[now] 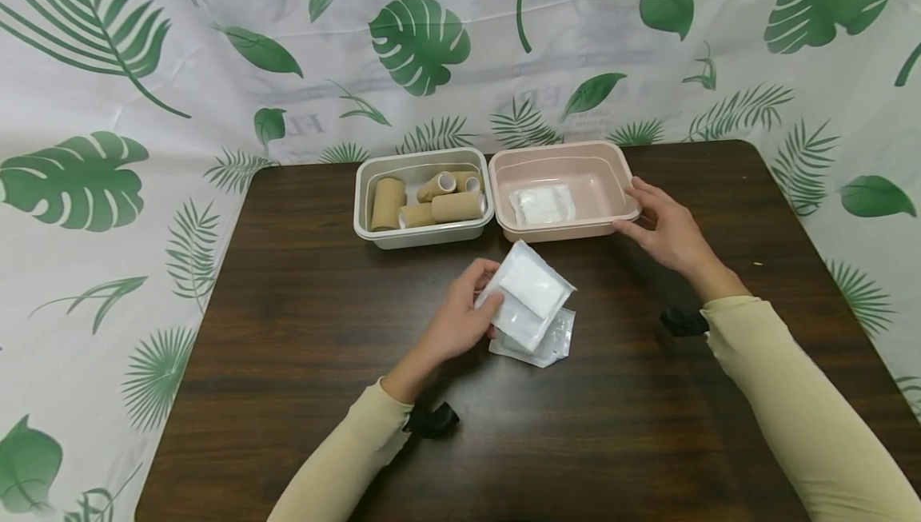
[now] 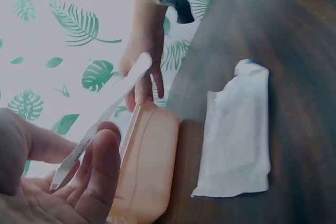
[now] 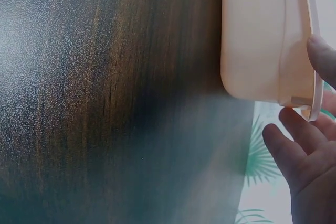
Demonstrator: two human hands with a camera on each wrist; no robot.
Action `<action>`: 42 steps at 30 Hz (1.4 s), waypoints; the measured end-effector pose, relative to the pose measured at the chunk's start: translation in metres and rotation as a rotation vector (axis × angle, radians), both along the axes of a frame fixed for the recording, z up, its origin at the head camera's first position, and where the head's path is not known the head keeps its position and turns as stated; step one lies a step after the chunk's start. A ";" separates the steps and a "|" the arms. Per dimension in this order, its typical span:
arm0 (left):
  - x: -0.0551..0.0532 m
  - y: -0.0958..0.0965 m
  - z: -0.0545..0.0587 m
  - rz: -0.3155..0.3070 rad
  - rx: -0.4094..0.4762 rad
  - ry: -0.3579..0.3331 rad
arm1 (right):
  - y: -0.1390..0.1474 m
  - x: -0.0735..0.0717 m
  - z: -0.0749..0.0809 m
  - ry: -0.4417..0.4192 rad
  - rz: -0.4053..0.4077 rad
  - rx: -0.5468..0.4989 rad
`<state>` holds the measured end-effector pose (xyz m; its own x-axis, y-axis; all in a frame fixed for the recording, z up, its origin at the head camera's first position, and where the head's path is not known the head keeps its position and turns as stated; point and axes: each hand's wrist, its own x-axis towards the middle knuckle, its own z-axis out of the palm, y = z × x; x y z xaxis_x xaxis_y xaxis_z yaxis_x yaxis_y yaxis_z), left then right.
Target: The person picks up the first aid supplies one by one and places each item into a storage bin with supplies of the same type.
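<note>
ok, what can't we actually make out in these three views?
- Head: how many packets lie on the table under the packet that the left hand holds; it covers them.
- Left wrist: that packet shows edge-on only.
- Right wrist: right hand cut off by the frame edge; inside of the pink bin unseen.
- Head: count of cardboard tubes unclear; they overlap.

grey bin [image 1: 424, 234] | cardboard tubes [image 1: 426, 202] inside | leaf-print backdrop [image 1: 432, 50]
</note>
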<state>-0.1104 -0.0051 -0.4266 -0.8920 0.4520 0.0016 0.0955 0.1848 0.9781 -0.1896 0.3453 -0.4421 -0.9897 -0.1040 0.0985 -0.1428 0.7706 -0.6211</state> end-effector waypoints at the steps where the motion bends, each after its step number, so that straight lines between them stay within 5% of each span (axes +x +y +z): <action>1: -0.005 0.001 0.001 0.018 0.032 -0.021 | 0.000 0.000 0.000 0.000 0.002 0.004; 11: -0.042 0.011 0.011 0.138 0.164 -0.176 | -0.002 0.001 0.009 -0.037 0.021 0.044; 21: -0.064 0.033 0.019 0.190 0.360 -0.389 | 0.000 -0.001 0.008 -0.034 0.007 0.014; 31: -0.074 0.047 0.021 0.186 0.433 -0.430 | -0.003 -0.005 0.006 -0.036 0.004 0.004; 42: -0.081 0.060 0.016 0.212 0.405 -0.399 | 0.000 -0.001 0.008 -0.027 -0.013 0.010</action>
